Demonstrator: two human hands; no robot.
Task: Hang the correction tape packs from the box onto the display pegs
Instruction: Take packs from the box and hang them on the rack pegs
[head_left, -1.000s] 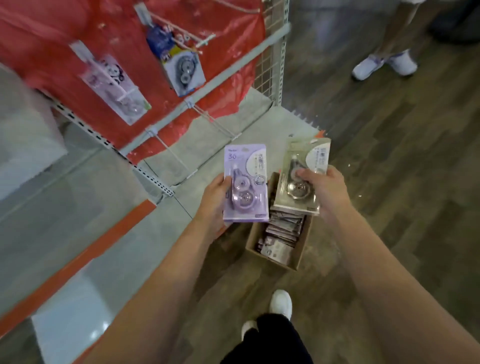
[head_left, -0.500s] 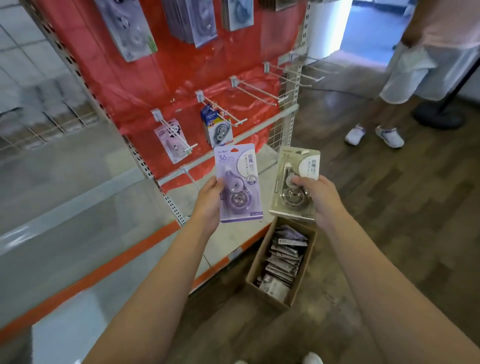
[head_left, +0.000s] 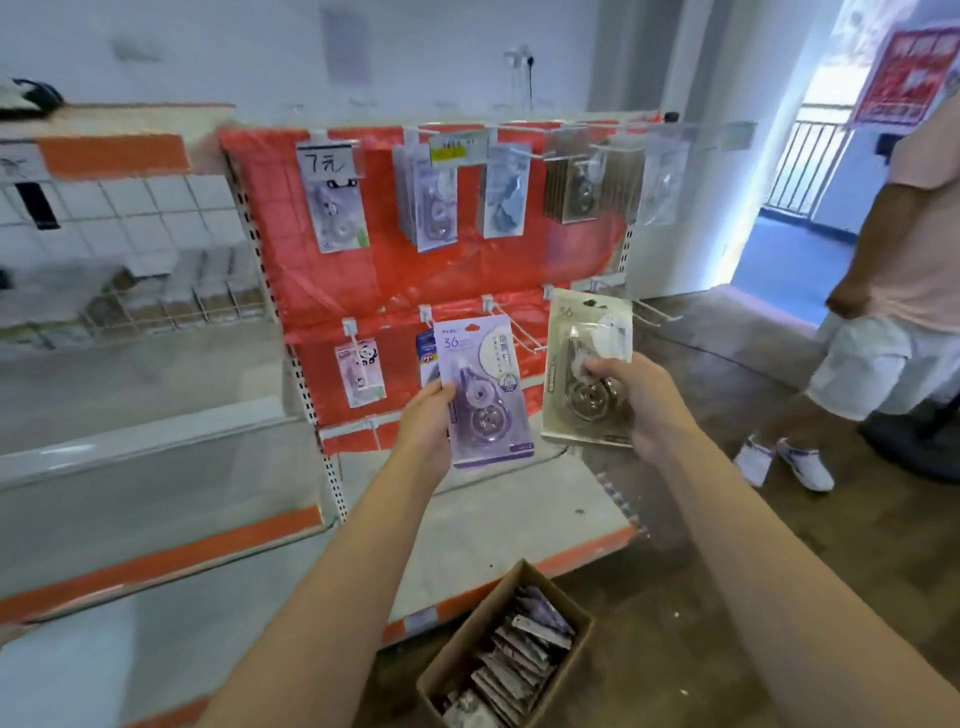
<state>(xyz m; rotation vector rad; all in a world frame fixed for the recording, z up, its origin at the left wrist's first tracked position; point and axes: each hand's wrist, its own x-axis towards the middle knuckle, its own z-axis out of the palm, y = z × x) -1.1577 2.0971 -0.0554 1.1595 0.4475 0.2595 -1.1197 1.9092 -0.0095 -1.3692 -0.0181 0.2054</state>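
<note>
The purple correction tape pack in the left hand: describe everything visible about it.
The purple correction tape pack is a flat lilac card, "36" printed near its top, with a clear blister over a purple dispenser. A hang hole sits at its top edge. It stands roughly upright, slightly tilted, facing the camera. The left hand grips its lower left edge. It is not yet on any peg.

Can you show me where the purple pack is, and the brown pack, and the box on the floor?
purple pack (head_left: 480, 395): head view, on its clear front bubble.
brown pack (head_left: 589, 338): head view, on the card's upper half, above the thumb.
box (head_left: 470, 631): head view, on its bare left cardboard wall.
</note>
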